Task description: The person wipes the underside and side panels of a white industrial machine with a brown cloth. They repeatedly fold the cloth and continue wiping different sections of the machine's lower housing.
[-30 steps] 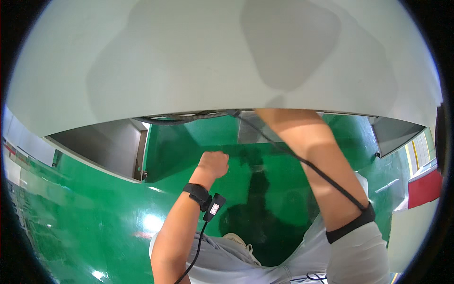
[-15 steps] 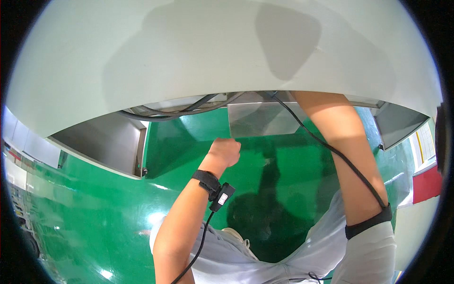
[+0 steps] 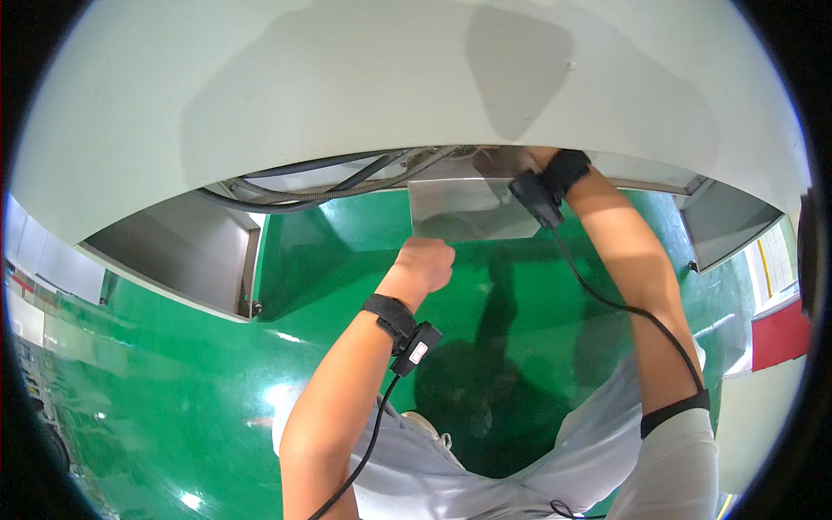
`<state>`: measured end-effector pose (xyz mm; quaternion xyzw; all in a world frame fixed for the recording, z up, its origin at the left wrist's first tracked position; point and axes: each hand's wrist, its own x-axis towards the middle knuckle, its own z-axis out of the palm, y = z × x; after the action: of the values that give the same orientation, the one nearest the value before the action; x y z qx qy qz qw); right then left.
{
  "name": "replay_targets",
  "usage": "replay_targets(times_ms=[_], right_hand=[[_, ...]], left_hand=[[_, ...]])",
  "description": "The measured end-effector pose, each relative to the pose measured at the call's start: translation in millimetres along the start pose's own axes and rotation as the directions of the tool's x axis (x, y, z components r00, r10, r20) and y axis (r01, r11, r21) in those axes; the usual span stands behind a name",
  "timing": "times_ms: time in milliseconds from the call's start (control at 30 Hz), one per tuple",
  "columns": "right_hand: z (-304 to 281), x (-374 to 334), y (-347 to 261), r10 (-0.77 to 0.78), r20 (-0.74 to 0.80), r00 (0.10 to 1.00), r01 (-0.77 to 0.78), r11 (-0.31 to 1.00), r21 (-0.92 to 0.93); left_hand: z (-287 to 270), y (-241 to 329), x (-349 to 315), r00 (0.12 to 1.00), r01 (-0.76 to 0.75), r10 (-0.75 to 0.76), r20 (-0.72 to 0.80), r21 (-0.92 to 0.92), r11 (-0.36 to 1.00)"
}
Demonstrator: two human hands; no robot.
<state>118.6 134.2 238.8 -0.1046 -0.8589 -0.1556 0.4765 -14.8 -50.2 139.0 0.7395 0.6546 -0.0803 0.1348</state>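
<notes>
Metal plate [image 3: 468, 215], silvery, flat and rectangular, shows just below the edge of a large smooth off-white panel [image 3: 347, 78], with the glossy green floor [image 3: 173, 381] around its near side. Bare left hand [image 3: 427, 263] is curled into a fist, its fingers pressed together, near the plate's lower left corner. Bare right hand [image 3: 539, 156] reaches under the panel edge above the plate's right end; mostly hidden, so I cannot tell its grip or whether it holds anything. Dark ribbed flexible hoses [image 3: 334, 207] run beneath the panel, left of that hand. Each wrist wears a black fabric strap [image 3: 390, 317].
</notes>
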Motion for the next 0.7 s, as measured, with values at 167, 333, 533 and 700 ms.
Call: replay_targets(times_ms=[167,333,533,700], right_hand=[[21.6,-26.6,10.8,0.130,0.244,0.961,-0.092,0.983,-0.162],[-12.7,-34.5,-21.8,0.356,0.358,0.863,-0.412,0.906,0.094],[-81.6,-96.6,-13.5,0.642,0.367,0.673,-0.692,0.373,0.618],[-91.5,-166.3,16.3,0.580,0.795,0.178,-0.534,-0.621,0.574]], left_hand=[[1.2,12.0,13.4,0.999,-0.045,0.045,-0.008,-0.005,0.999],[4.0,23.3,27.1,0.997,-0.079,0.079,0.012,-0.001,0.997],[-8.2,49.3,41.2,0.951,-0.221,0.186,-0.247,-0.121,0.968],[-17.5,78.2,58.4,0.845,-0.316,0.094,-0.526,-0.350,0.882]])
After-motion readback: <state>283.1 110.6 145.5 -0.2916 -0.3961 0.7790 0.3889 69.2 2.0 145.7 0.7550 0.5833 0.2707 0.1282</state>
